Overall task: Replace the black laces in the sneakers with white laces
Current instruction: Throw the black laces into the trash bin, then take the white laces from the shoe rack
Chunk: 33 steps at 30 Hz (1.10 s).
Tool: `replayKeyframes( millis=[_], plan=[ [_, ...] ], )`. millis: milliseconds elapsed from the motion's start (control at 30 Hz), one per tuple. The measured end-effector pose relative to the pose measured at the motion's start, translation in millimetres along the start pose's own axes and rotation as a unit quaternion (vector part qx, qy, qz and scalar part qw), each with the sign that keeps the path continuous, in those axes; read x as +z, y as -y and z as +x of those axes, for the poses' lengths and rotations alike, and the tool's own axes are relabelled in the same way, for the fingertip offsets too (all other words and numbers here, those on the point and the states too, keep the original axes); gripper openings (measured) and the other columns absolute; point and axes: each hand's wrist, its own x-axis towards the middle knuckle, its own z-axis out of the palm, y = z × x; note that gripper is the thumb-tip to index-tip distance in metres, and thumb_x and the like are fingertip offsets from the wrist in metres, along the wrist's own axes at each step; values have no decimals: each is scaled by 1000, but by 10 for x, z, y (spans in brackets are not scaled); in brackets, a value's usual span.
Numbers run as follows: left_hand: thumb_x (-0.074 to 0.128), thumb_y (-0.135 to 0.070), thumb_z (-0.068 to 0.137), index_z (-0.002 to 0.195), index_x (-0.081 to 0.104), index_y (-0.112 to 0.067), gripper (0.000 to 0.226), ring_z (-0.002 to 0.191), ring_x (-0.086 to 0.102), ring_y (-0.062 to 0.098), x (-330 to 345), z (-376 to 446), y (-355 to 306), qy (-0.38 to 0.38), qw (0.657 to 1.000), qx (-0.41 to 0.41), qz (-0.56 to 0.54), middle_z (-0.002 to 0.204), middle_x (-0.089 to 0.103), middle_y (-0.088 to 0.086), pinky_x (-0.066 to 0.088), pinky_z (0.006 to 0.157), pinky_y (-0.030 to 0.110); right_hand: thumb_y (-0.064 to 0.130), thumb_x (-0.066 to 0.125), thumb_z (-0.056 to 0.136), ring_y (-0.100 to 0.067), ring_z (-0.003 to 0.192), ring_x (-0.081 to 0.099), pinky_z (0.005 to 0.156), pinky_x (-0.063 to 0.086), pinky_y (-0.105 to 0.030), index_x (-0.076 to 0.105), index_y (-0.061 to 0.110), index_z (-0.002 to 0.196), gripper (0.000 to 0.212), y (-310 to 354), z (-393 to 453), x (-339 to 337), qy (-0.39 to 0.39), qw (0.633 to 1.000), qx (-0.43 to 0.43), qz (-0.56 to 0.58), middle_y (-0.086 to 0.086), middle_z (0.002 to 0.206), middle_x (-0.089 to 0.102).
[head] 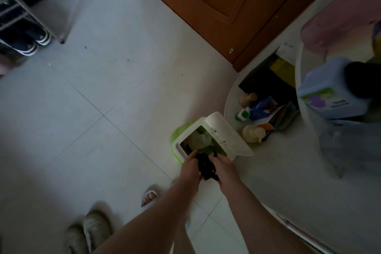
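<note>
A bundle of black laces [206, 166] hangs between my two hands, just above the front rim of a small white bin [177, 145] with a green liner and its lid flipped open. My left hand [190, 168] grips the bundle from the left. My right hand [224, 168] grips it from the right. A pair of pale sneakers [90, 231] stands on the floor at the lower left, beside my sandalled foot [150, 196].
A white round table edge [268, 181] curves along the right, with bottles and packets [259, 121] on its lower shelf and a detergent bottle [327, 93] above. A brown wooden door [226, 6] is at the top. A shoe rack with dark shoes [26, 37] stands far left.
</note>
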Motion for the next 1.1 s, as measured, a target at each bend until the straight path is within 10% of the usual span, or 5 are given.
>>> replayKeyframes(
  millis=[200, 600, 1100],
  plan=[
    [39, -5, 99, 123, 58, -15, 32, 118, 48, 21, -23, 92, -38, -11, 999, -12, 49, 118, 53, 6, 42, 86, 36, 17, 54, 94, -25, 112, 54, 97, 48, -42, 57, 16, 123, 29, 28, 93, -57, 3, 999, 42, -16, -7, 119, 55],
    [37, -5, 97, 105, 62, -3, 25, 84, 61, 19, -287, -1168, -1214, -34, 991, 122, 41, 91, 65, 10, 48, 74, 29, 12, 52, 95, -21, 96, 62, 85, 49, -32, 61, 6, 97, 11, 1283, -998, 221, 70, 997, -23, 0, -10, 99, 66],
    [42, -10, 97, 90, 66, -10, 25, 83, 65, 18, -2531, -3260, -3554, -137, 925, 355, -3, 86, 69, 7, 51, 84, 34, 6, 49, 95, -23, 84, 63, 77, 50, -28, 64, 7, 87, 17, 3112, -3412, 2760, 298, 918, -235, -119, -7, 84, 67]
  ],
)
